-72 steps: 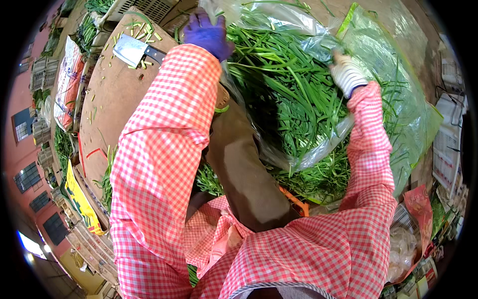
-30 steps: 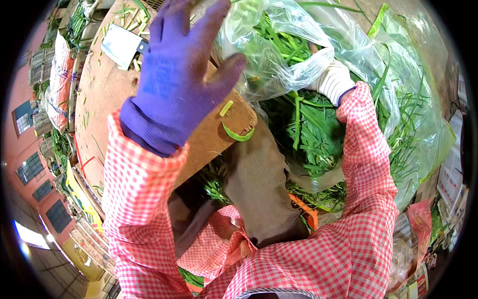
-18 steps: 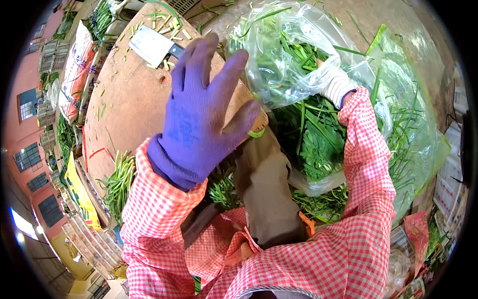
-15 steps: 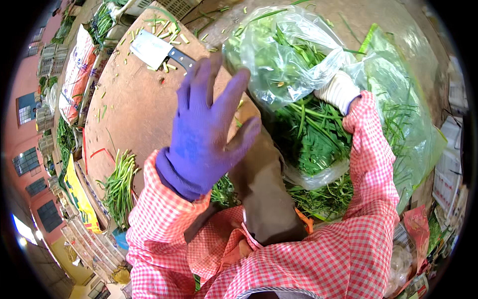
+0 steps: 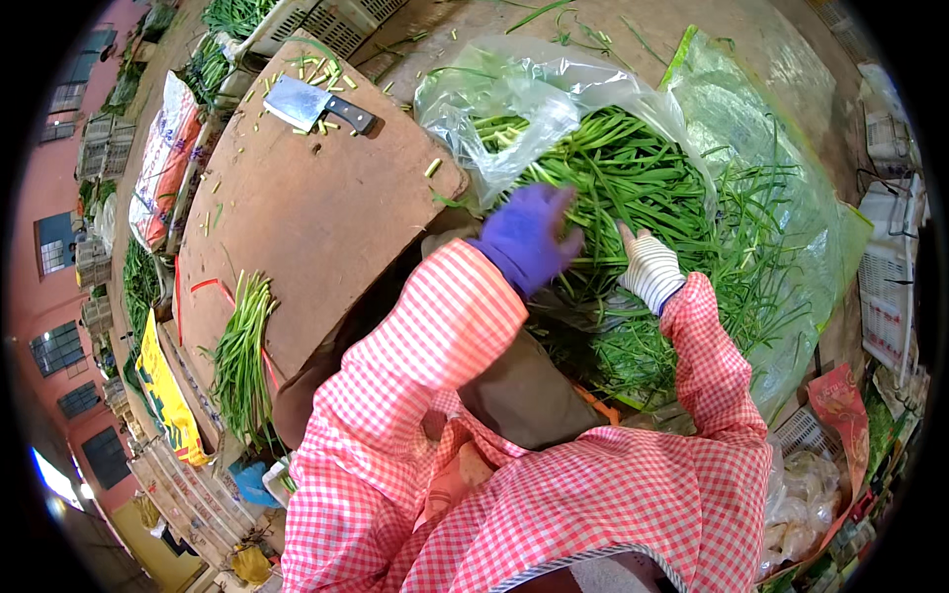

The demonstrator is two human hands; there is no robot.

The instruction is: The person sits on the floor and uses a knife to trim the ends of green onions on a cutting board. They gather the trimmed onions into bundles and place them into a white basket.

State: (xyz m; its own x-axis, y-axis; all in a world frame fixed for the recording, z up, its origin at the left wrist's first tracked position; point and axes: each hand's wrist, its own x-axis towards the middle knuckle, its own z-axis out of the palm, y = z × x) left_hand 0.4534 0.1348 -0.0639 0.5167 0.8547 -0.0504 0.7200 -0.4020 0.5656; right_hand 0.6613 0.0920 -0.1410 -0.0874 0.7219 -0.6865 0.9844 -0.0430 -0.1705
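Head: L grip [image 5: 524, 240] at greens [image 5: 638, 163]; lettered yellow pkg [image 5: 161, 387].

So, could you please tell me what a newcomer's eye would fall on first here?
Probably the big heap of long green leafy stalks right of centre, edged by crumpled clear plastic film, with the purple-gloved left hand and white-striped-gloved right hand at its lower side. Next might come the broad-bladed metal cleaver with a dark handle, lying on the brown, flat board at upper left.
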